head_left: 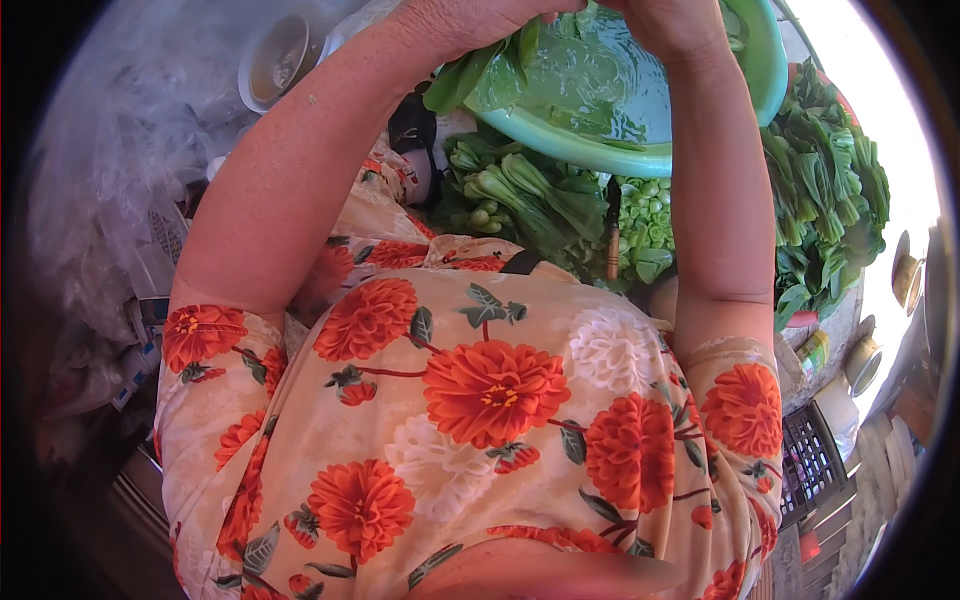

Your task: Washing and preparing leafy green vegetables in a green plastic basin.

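- Evidently the nearest thing to the work is a bunch of leaves [470, 75], hanging just below the left hand [485, 15] at the basin's left rim, partly over the water.
- Only part of the left hand shows, cut off by the upper edge, so I cannot tell whether its fingers are clamped on the leaves or merely against them.
- The right hand [680, 25] is above the far side of the water [600, 80]; its fingers are out of sight, so apart or together I cannot tell.
- By my judgement, the leaves are light and soft, slippery when wet, and easily bruised or torn; the firmer stalk end seems the better place to take hold, with a loose grip.
- Around them is the green basin [630, 160], holding water with some leaf pieces in it.
- Just below its rim lies a heap of greens [525, 195], with a knife [613, 250] beside it and pale green stubs [648, 215] to the right.
- Farther right, a larger pile [820, 170] fills a reddish tub [803, 319].
- Outermost are a dark crate [812, 455], a white bowl [250, 85] and clear plastic [110, 170].
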The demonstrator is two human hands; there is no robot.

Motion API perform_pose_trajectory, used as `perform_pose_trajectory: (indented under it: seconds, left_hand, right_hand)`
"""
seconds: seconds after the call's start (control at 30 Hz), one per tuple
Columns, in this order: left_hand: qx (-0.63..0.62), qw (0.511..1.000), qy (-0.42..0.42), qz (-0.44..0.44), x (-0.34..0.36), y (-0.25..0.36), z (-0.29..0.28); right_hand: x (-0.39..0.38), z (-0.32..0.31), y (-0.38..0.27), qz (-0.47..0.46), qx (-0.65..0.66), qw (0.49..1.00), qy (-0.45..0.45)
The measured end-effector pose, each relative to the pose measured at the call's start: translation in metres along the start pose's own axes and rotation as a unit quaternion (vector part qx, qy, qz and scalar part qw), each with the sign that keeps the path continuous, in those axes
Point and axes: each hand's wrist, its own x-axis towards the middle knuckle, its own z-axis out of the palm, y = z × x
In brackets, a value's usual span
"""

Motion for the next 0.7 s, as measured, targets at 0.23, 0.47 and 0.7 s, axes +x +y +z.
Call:
perform_pose_trajectory:
  seconds: [0.23, 0.47, 0.7]
  left_hand:
    - [-0.092, 0.970, -0.130, -0.184, 0.024, 0.000, -0.046]
    - [-0.208, 0.949, -0.119, -0.203, 0.031, -0.008, -0.048]
    - [-0.133, 0.938, -0.094, -0.306, 0.028, -0.020, -0.056]
  right_hand:
    - [-0.009, -0.070, 0.169, 0.177, -0.526, 0.815, -0.168]
    - [-0.032, -0.101, 0.213, 0.217, -0.559, 0.760, -0.251]
    - [0.004, -0.065, 0.128, 0.105, -0.360, 0.925, 0.055]
